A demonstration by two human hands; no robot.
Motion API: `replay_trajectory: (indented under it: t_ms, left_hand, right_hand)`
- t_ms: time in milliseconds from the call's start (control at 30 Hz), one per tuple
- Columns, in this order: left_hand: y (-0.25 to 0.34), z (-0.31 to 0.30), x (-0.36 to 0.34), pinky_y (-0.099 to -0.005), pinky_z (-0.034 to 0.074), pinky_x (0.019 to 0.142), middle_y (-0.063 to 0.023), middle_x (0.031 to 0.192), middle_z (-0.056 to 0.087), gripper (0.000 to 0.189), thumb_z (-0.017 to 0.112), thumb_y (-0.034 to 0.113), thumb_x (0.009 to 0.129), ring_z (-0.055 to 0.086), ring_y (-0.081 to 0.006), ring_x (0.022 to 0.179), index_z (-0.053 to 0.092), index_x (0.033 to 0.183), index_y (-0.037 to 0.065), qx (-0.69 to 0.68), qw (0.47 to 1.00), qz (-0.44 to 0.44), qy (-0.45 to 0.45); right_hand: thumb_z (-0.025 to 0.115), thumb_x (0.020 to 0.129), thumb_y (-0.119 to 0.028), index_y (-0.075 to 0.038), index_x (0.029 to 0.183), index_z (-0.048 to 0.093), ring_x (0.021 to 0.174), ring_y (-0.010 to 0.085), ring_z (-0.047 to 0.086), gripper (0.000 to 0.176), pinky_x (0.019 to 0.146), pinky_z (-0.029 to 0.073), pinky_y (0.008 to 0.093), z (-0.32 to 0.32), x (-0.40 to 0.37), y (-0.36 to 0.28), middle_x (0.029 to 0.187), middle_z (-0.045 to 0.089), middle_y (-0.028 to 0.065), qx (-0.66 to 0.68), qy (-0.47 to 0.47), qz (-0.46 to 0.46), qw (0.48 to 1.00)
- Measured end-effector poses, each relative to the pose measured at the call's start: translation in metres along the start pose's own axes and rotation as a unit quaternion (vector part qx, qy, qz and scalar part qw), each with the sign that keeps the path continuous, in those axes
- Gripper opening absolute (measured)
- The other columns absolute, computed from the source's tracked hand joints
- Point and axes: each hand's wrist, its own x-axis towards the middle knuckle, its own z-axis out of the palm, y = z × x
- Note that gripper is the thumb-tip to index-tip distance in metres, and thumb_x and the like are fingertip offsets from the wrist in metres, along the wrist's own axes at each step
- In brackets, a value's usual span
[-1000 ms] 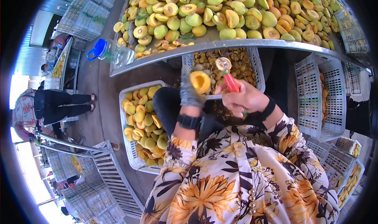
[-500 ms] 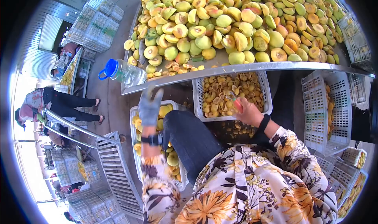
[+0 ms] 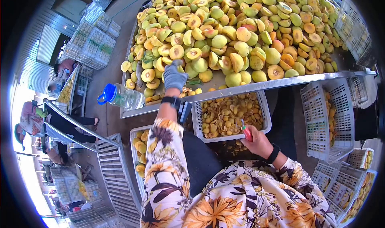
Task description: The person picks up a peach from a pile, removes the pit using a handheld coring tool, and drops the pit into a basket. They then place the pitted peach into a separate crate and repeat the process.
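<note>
My left hand (image 3: 175, 77), in a grey glove, reaches over the table's front edge to the near side of a heap of halved yellow-green peaches (image 3: 218, 41). Its fingers are apart beside the fruit, and no fruit shows in its grasp. My right hand (image 3: 258, 143) is bare and wrapped round a red-handled pitting tool (image 3: 248, 133), whose thin metal end points up. That hand hovers by the near right edge of a white crate (image 3: 196, 121) of peach pieces under the table edge. To the left of my leg, another white crate (image 3: 134, 147) holds peach halves.
A metal rim (image 3: 240, 89) borders the table. On its left corner lies a clear bottle (image 3: 130, 98) with a blue lid. White crates (image 3: 343, 119) stand at right, a slatted rack (image 3: 116, 168) at left. People (image 3: 32, 117) are farther left.
My left hand has moved from above the left crate up and right to the peach heap. My right hand, still holding the tool, is slightly lower and farther right in view.
</note>
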Motion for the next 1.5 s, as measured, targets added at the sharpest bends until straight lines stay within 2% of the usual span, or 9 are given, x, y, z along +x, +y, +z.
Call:
replay_trajectory:
  t_ms: [167,433,500,567,800,967,1067,1333,1500]
  left_hand:
    - [0.015,-0.009,-0.099,-0.0272,0.044,0.084,-0.0067,0.102,0.051,0.056,0.074,-0.004,0.06,0.051,-0.0158,0.093,0.046,0.108,0.004,-0.547,0.836,0.022,0.042]
    - [0.065,0.019,-0.201,-0.0252,0.049,0.071,-0.0084,0.106,0.047,0.054,0.067,0.001,0.069,0.054,-0.0145,0.085,0.037,0.114,0.007,-0.493,0.859,0.135,0.036]
    - [0.068,-0.004,-0.208,-0.0207,0.049,0.05,-0.0131,0.101,0.051,0.041,0.058,0.013,0.081,0.059,-0.0173,0.064,0.036,0.116,0.008,-0.607,0.784,-0.07,-0.109]
    - [0.073,-0.01,-0.19,-0.0213,0.044,0.035,-0.0125,0.086,0.057,0.053,0.031,0.052,0.088,0.057,-0.0201,0.048,0.045,0.112,0.007,-0.679,0.669,-0.194,-0.233]
    - [0.055,0.016,-0.197,-0.0188,0.038,0.031,-0.0071,0.078,0.06,0.039,0.058,0.039,0.08,0.058,-0.0174,0.049,0.051,0.105,0.01,-0.751,0.555,-0.305,-0.189]
    - [0.05,0.032,-0.2,-0.0225,0.045,0.045,-0.005,0.087,0.058,0.04,0.057,0.043,0.08,0.058,-0.0143,0.065,0.052,0.101,0.01,-0.72,0.622,-0.266,-0.156]
    - [0.063,0.044,-0.204,-0.0296,0.047,0.079,-0.0045,0.105,0.054,0.042,0.05,0.039,0.087,0.054,-0.0157,0.093,0.049,0.115,0.008,-0.697,0.701,-0.153,0.003]
    - [0.079,0.047,-0.212,-0.0273,0.046,0.079,-0.0066,0.11,0.053,0.052,0.046,0.045,0.088,0.052,-0.0144,0.094,0.048,0.118,0.003,-0.626,0.778,-0.029,0.042]
    - [0.074,0.04,-0.207,-0.0264,0.046,0.076,-0.0072,0.09,0.062,0.042,0.048,0.039,0.088,0.057,-0.0139,0.083,0.06,0.098,0.0,-0.691,0.717,-0.091,0.013]
  right_hand:
    - [0.064,0.077,-0.022,0.001,0.102,0.049,0.058,0.0193,0.055,0.037,0.056,0.045,0.0323,-0.005,0.045,-0.041,0.063,0.053,0.0116,0.192,0.011,0.028,0.981]
    - [0.055,0.087,-0.019,-0.003,0.111,0.042,0.042,0.0055,0.043,0.032,0.036,0.035,0.0185,0.002,0.058,-0.08,0.071,0.053,0.0039,0.372,-0.023,0.059,0.926]
    - [0.056,0.086,-0.019,-0.004,0.11,0.044,0.042,0.0041,0.044,0.03,0.036,0.034,0.0168,-0.014,0.053,-0.078,0.072,0.053,0.0034,0.387,-0.087,0.098,0.913]
    - [0.059,0.084,-0.02,-0.004,0.11,0.044,0.048,0.0082,0.049,0.034,0.041,0.04,0.0225,-0.018,0.052,-0.064,0.071,0.054,0.0042,0.362,-0.105,0.07,0.924]
    - [0.068,0.072,-0.018,0.0,0.096,0.049,0.065,0.0384,0.056,0.035,0.056,0.045,0.0375,-0.012,0.049,-0.06,0.071,0.056,0.0221,-0.02,0.06,-0.057,0.996]
    - [0.065,0.072,-0.016,0.002,0.093,0.048,0.063,0.0395,0.056,0.032,0.054,0.044,0.0417,0.004,0.017,-0.058,0.066,0.055,0.0225,-0.02,-0.017,-0.067,0.997]
    - [0.065,0.073,-0.015,0.002,0.091,0.047,0.061,0.0399,0.056,0.031,0.053,0.043,0.0419,0.012,0.01,-0.058,0.064,0.054,0.0222,-0.012,-0.012,-0.073,0.997]
    - [0.06,0.074,-0.01,0.001,0.094,0.045,0.06,0.0384,0.055,0.027,0.053,0.042,0.0385,0.017,-0.002,-0.059,0.062,0.052,0.0206,0.02,-0.043,0.025,0.999]
    - [0.058,0.073,-0.009,0.001,0.093,0.045,0.061,0.037,0.056,0.026,0.054,0.043,0.0372,0.022,-0.005,-0.056,0.063,0.053,0.0211,0.041,-0.047,0.007,0.998]
